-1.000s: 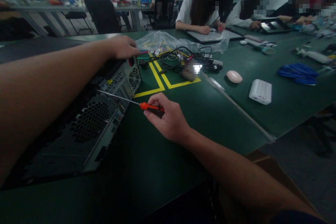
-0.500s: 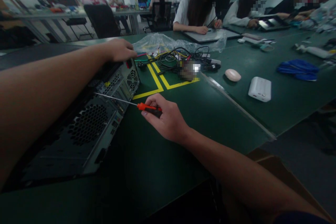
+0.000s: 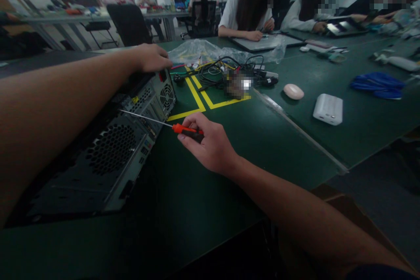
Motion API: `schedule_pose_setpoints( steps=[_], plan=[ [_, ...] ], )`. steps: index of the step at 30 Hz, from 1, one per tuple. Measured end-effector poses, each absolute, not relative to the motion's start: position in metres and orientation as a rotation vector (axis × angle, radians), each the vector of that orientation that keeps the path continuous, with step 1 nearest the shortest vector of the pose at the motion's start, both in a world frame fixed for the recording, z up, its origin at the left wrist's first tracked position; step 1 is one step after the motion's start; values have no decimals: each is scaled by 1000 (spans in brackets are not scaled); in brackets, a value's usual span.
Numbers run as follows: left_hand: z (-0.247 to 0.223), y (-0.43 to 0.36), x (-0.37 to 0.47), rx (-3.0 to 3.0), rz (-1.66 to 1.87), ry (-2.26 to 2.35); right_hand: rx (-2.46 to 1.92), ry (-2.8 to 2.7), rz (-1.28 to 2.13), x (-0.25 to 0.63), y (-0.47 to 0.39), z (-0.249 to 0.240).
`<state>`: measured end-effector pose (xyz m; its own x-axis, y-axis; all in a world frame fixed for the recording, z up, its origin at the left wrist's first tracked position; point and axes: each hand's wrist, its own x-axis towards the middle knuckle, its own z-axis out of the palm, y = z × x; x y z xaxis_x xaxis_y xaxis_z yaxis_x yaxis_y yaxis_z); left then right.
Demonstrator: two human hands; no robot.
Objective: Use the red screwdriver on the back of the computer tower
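A dark computer case [image 3: 75, 183] lies on the green table at the left, its back panel with vents and ports facing right. My left hand [image 3: 152, 57] rests over the far top end of the case, fingers bent over its edge; my forearm crosses above it. In my right hand [image 3: 210, 142] is a screwdriver [image 3: 188, 131] with an orange and black handle, the fingers closed round it. Its long thin shaft points left, and the tip is at the back panel, above the round honeycomb vent. Whether the tip touches a screw cannot be made out.
Tangled black cables [image 3: 216, 72] and clear plastic film [image 3: 197, 50] lie beyond the case, near yellow tape. To the right are a pink oval object [image 3: 293, 92], a white box-shaped device [image 3: 328, 109] and a blue bundle [image 3: 377, 84]. People sit across the table.
The view has shifted slightly. My left hand still lies on the case, and my right hand holds the screwdriver in nearly the same place against the back panel.
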<state>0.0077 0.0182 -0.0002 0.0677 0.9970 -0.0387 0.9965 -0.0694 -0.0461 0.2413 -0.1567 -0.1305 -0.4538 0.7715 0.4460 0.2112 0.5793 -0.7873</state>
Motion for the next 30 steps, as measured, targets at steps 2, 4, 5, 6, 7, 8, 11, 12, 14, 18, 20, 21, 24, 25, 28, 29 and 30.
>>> schedule_pose_setpoints(
  steps=[2, 4, 5, 6, 7, 8, 11, 12, 14, 18, 20, 21, 24, 25, 28, 29, 30],
  plan=[
    [0, 17, 8, -2286, 96, -2136, -784, -1967, 833, 241, -156, -131],
    [0, 15, 9, -2282, 105, -2119, -771, -1965, 826, 241, -156, -130],
    [0, 15, 9, -2278, 112, -2112, -764, -1964, 824, 241, -157, -130],
    [1, 14, 10, -2275, 121, -2107, -761, -1964, 824, 241, -157, -130],
    [1, 14, 11, -2270, 133, -2106, -760, -1964, 823, 241, -157, -129],
    [1, 14, 11, -2265, 144, -2104, -762, -1965, 822, 242, -157, -129],
    [1, 15, 12, -2259, 151, -2091, -780, -1981, 818, 242, -158, -129],
    [1, 15, 11, -2260, 144, -2087, -779, -1983, 815, 242, -158, -129],
    [0, 17, 10, -2260, 125, -2095, -772, -1983, 812, 242, -158, -129],
    [-1, 18, 8, -2255, 87, -2136, -765, -1979, 822, 241, -158, -129],
    [-1, 17, 8, -2250, 94, -2139, -765, -1976, 815, 240, -158, -129],
    [0, 17, 9, -2249, 103, -2138, -761, -1975, 809, 241, -158, -129],
    [0, 17, 9, -2253, 117, -2125, -765, -1972, 799, 241, -158, -128],
    [0, 17, 9, -2256, 117, -2122, -774, -1973, 799, 241, -159, -128],
    [1, 16, 9, -2284, 107, -2111, -813, -1960, 795, 241, -159, -128],
    [2, 15, 10, -2301, 107, -2103, -822, -1948, 793, 241, -159, -129],
    [2, 15, 10, -2315, 122, -2097, -826, -1947, 795, 241, -159, -129]
  ],
)
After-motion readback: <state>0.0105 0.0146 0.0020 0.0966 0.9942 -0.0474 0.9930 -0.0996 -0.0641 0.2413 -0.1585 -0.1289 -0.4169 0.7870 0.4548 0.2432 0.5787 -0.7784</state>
